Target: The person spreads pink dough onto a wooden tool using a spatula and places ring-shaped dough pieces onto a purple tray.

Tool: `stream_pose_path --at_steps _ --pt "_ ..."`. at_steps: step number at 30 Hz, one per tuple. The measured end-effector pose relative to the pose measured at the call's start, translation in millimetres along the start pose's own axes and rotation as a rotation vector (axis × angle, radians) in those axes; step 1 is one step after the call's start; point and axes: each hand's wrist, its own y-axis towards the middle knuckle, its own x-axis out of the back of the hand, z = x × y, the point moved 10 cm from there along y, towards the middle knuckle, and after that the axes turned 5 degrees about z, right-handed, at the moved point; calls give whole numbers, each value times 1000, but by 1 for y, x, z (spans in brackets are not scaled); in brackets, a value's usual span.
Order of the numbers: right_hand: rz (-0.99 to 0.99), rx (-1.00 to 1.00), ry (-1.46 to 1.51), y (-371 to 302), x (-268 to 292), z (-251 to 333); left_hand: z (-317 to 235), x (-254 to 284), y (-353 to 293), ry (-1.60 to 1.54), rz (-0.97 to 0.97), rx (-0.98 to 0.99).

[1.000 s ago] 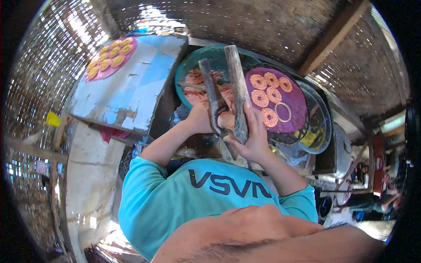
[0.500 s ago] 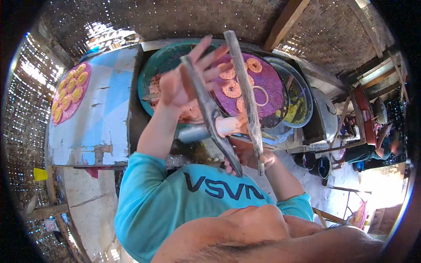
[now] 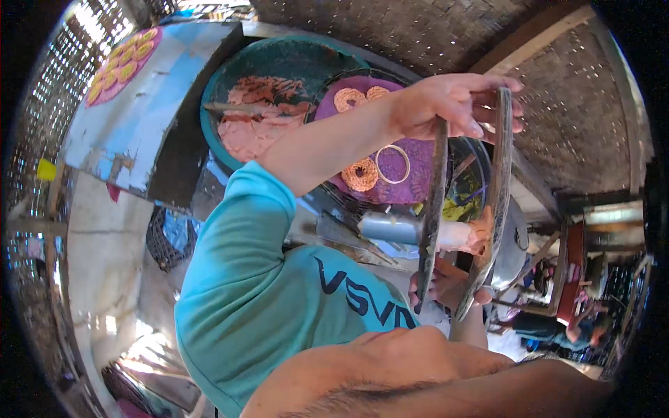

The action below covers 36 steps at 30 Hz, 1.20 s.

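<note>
My left hand (image 3: pixel 456 104) reaches across to the right, its fingers closed around the upper ends of a wooden-handled press (image 3: pixel 432 202). At the lower ends of the two worn bars, my right hand (image 3: pixel 449 282) grips the same press. A grey tube (image 3: pixel 390 227) and a white plunger-like cylinder (image 3: pixel 453 235) lie crosswise through the bars. Orange dough (image 3: pixel 481 233) clings at the far bar. Under my left forearm, a round purple sheet (image 3: pixel 420 174) bears orange dough rings (image 3: pixel 360 174) and a pale hoop (image 3: pixel 409 164). My forearm hides part of the sheet.
A green basin (image 3: pixel 268 56) with orange dough and a stick stands at the far left. Beyond it, a blue-white table (image 3: pixel 150 115) bears a pink sheet with yellow rounds (image 3: pixel 125 63). A basin with yellow-green contents (image 3: pixel 465 205) and a metal pot (image 3: pixel 516 233) stand right. Another person (image 3: pixel 585 331) is farther right.
My left hand, open beside the bars before, has moved right and closed on their upper ends. The press has shifted right and the view has turned.
</note>
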Motion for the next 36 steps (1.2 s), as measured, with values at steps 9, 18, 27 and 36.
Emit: stream_pose_path --at_steps 9,18,27,36 --pt "-45 -190 -170 -4 54 49 54 123 -13 -145 -396 -43" --pt "-96 -307 -282 27 125 74 46 211 -55 -327 -484 -231" --pt "-108 -397 -224 38 144 74 43 241 -109 -274 -690 -351" --pt "-181 -382 -358 77 140 71 -9 223 -116 -194 -457 -340"
